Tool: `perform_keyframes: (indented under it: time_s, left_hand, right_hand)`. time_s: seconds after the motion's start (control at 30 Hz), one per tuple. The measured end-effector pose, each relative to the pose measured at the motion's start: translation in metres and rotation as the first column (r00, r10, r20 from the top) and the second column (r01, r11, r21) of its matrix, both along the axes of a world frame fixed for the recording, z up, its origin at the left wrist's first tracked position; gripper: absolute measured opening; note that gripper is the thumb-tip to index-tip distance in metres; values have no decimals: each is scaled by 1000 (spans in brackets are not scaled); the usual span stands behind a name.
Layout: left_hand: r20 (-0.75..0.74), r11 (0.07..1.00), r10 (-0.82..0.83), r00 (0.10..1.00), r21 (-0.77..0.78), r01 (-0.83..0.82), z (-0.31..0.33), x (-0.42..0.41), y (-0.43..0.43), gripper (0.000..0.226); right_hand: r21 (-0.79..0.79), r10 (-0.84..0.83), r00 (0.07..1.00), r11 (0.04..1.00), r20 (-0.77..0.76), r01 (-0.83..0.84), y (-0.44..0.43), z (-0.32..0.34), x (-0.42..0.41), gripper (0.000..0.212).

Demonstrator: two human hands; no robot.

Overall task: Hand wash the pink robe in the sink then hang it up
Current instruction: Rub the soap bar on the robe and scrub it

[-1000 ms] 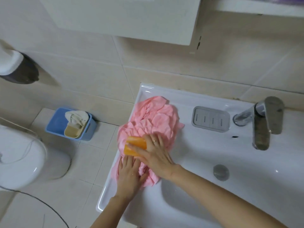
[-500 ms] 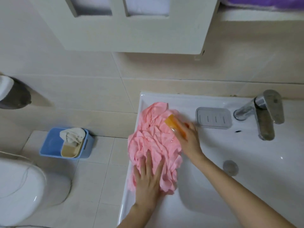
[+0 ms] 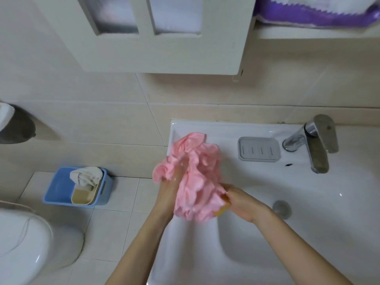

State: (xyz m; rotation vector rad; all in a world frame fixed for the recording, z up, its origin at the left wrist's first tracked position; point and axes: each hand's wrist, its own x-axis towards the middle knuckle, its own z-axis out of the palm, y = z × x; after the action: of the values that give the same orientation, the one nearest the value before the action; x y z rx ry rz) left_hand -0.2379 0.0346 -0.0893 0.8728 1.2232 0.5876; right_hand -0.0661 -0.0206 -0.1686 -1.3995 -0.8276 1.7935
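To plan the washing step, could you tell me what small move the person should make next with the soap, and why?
Probably stroke the soap bar up across the pink robe. The right hand holds it at the robe's lower edge, the left hand grips the bunched cloth over the sink, and no suds show yet.
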Motion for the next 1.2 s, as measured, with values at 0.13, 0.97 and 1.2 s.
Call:
perform_keyframes:
  time_s: [0.13,0.97,1.2]
  left_hand:
    - [-468,994,-19,883,90,69,-37,14,25,72]
    - [-890,835,-15,455,239,495,-109,-21,-7,25]
    - [-857,836,61,512,325,443,-107,-19,-8,48]
  right_hand:
    - [-184,-398,912,908,-96,377,-7,2,-4,48]
    - [578,-378,477,714,793,-395,19,-34,-57,45]
    - [377,-245,360,852,900,-362,90,-49,-53,49]
